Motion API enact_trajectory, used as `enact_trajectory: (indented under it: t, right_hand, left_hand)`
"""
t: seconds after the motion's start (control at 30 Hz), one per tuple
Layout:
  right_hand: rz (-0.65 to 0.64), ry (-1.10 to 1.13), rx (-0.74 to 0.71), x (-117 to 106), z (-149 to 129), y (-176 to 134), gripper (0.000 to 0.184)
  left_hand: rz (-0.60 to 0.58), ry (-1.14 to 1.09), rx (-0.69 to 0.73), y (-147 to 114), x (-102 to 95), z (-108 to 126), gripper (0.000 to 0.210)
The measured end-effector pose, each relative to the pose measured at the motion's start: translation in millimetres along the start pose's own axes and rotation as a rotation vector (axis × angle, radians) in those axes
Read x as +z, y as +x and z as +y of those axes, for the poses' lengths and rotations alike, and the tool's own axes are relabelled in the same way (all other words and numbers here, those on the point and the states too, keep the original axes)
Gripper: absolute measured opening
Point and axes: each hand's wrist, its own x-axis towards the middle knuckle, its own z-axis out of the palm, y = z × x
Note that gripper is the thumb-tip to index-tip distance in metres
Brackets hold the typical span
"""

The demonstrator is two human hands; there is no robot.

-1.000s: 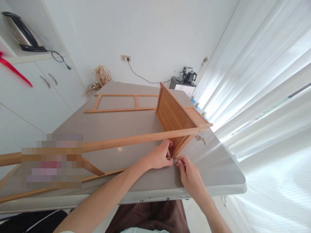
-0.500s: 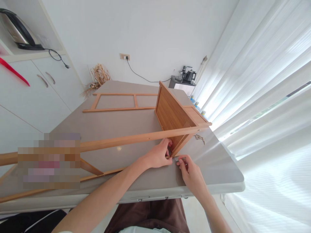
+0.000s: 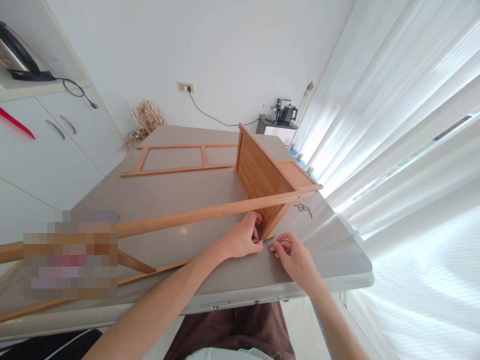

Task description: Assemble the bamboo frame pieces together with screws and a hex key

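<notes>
A wooden frame with long rails (image 3: 180, 218) lies on its side, with a slatted wooden panel (image 3: 258, 167) standing upright across its right end. My left hand (image 3: 240, 237) is closed around the lower rail where it meets the panel's near bottom corner; the rail is partly hidden by the fingers. Just right of that corner, my right hand (image 3: 296, 255) pinches a thin bent metal hex key (image 3: 268, 244). The key's tip is at the frame's outer end, but its exact contact is too small to make out.
Several screws (image 3: 304, 209) lie on the grey table (image 3: 337, 250) beyond my right hand. Another ladder-like wooden frame (image 3: 170, 172) lies flat at the back. A blurred patch covers the frame's left part. White curtains (image 3: 412, 150) hang along the right side.
The view has shifted slightly, moving the scene a little left. My right hand has turned a little with the hex key. My left hand keeps its hold at the corner.
</notes>
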Motion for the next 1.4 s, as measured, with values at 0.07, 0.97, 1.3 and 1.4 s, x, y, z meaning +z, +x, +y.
enact_trajectory:
  t: [0.07,0.97,1.3,1.4]
  right_hand:
    - [-0.017,0.009,0.006,-2,-1,0,0.018]
    - [0.172,-0.363,-0.466,-14,35,5,0.025]
    - [0.108,-0.425,-0.562,-14,34,4,0.026]
    - [0.087,-0.428,-0.575,-13,32,5,0.027]
  left_hand:
    - [-0.004,0.0,-0.003,0,-0.1,0,0.037]
    - [-0.012,-0.01,-0.016,1,-0.1,1,0.036]
    - [0.002,-0.018,0.005,1,1.0,0,0.037]
    - [0.004,-0.022,0.009,1,1.5,-1,0.038]
